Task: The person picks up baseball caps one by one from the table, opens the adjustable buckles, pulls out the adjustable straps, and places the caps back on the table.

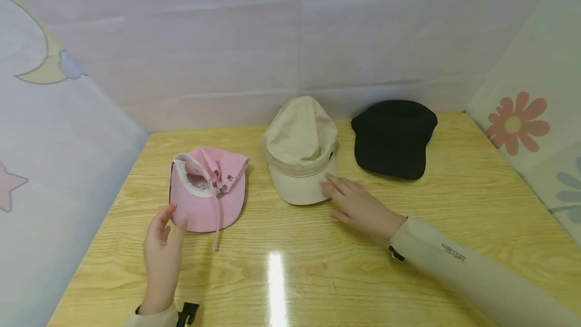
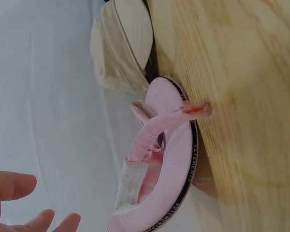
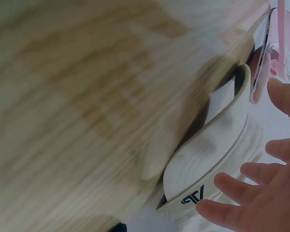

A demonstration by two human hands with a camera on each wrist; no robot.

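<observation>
A pink cap [image 1: 231, 201] lies upside down at the left of the table, its strap hanging over the brim toward the front. My left hand [image 1: 162, 251] is at the brim's near left edge, thumb and fingers apart with nothing held. In the left wrist view the brim's dark lettered edging [image 2: 186, 179] shows. A beige cap [image 1: 299, 140] stands crown up in the middle, brim toward me. My right hand [image 1: 358, 206] is at the right edge of that brim, fingers spread and fairly straight. A small dark logo [image 3: 192, 195] shows on the beige cap in the right wrist view.
A black cap [image 1: 395, 138] sits at the back right of the wooden table [image 1: 345, 276]. Behind the table hangs a pale cloth wall [image 1: 227, 39]. Printed side walls stand left and right, the right one with a red flower [image 1: 517, 122].
</observation>
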